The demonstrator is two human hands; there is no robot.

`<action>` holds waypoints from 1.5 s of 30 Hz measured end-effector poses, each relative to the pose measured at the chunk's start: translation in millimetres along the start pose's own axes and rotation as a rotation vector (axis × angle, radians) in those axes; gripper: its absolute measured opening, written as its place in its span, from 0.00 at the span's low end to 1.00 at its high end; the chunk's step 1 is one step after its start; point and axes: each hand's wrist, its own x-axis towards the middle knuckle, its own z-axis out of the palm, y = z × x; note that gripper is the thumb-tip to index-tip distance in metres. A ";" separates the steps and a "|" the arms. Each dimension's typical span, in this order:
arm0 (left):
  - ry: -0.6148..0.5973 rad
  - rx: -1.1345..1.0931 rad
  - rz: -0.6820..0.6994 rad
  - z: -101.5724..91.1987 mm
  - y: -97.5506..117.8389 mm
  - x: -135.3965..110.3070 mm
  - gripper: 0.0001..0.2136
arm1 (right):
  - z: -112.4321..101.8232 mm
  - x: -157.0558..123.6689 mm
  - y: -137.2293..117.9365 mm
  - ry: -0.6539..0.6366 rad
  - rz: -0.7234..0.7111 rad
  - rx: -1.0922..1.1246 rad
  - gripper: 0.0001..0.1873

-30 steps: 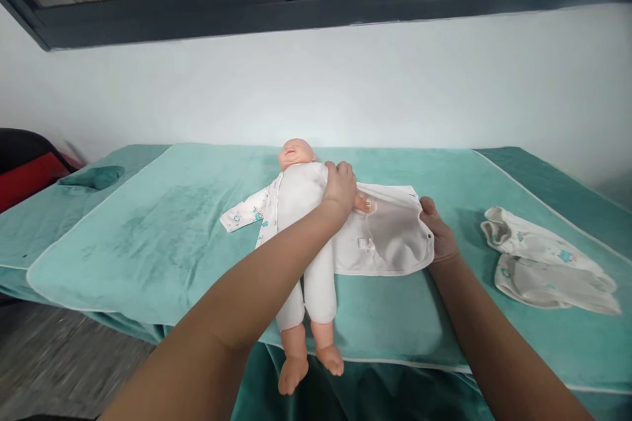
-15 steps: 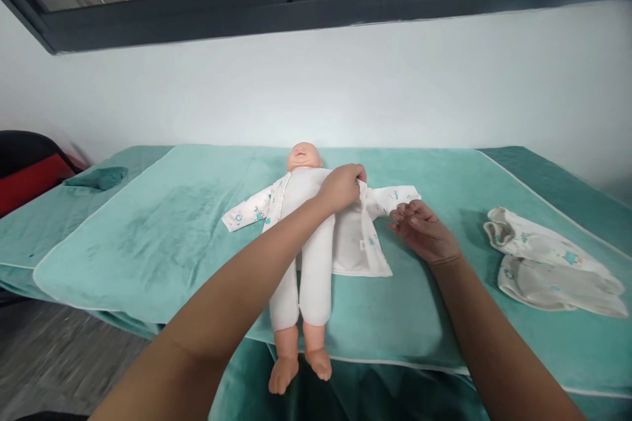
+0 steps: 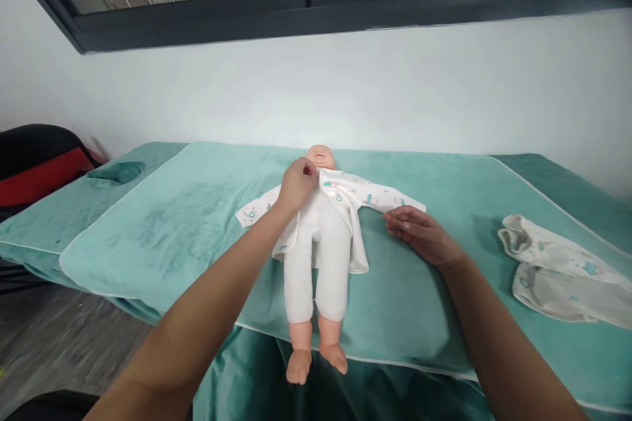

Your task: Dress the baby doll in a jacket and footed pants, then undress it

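A baby doll [image 3: 316,256] with a white cloth body lies on its back on a teal mat [image 3: 172,230], feet hanging over the near edge. It wears an open white printed jacket [image 3: 358,200]. My left hand [image 3: 297,185] is closed, pinching the jacket's front edge at the doll's chest just below the chin. My right hand [image 3: 419,233] rests on the mat next to the jacket's right sleeve, fingers loosely stretched out and holding nothing.
A second small printed garment [image 3: 557,270] lies crumpled on the mat at the right. A dark teal cloth [image 3: 116,173] sits at the far left, beside a red and black object [image 3: 34,168]. A white wall and window frame stand behind the table.
My left hand has pulled the jacket's right flap across the doll's chest toward the left. My right hand let go of the flap's edge and settled on the mat. The view shifted slightly.
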 end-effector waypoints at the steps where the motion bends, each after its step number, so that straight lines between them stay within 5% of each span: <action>1: 0.006 0.009 0.018 -3.3 -3.8 -11.0 0.04 | 0.6 0.6 0.3 0.009 -0.001 -0.018 0.12; 6: 0.038 0.130 0.105 -21.3 -24.1 -98.9 0.10 | 13.6 1.6 -2.1 -0.019 -0.031 -0.393 0.16; 9: 0.074 0.175 0.010 -27.5 -33.5 -152.9 0.13 | 26.6 -3.1 -3.3 -0.087 -0.040 -0.628 0.18; 12: 0.101 0.141 -0.097 -28.8 -39.0 -180.6 0.10 | 43.8 -10.3 -2.4 0.005 -0.067 -0.704 0.18; 16: 0.089 0.179 -0.047 -30.2 -34.4 -174.5 0.07 | 80.0 -12.8 -3.1 0.160 -0.162 -0.772 0.14; 21: 0.012 0.324 0.241 -26.6 -9.9 -155.7 0.10 | 125.4 3.6 -11.5 0.334 -0.446 -1.195 0.14; 26: -0.082 0.367 0.380 -14.9 -8.3 -167.7 0.09 | 139.6 20.3 -27.9 0.309 -0.253 -1.478 0.16; 33: 0.216 0.187 0.245 -16.0 -30.2 -200.2 0.13 | 149.8 29.2 -70.2 0.381 -0.117 -1.101 0.17; 37: 0.252 0.206 0.080 -14.0 -34.6 -205.4 0.18 | 171.9 35.5 -82.7 0.322 -0.095 -0.818 0.18; 41: 0.219 0.181 0.019 -15.2 -38.7 -202.0 0.10 | 194.1 40.0 -72.8 0.105 0.046 -0.958 0.20; 45: 0.172 0.242 0.069 -17.7 -42.4 -198.2 0.05 | 196.8 48.7 -61.7 0.230 -0.066 -1.102 0.20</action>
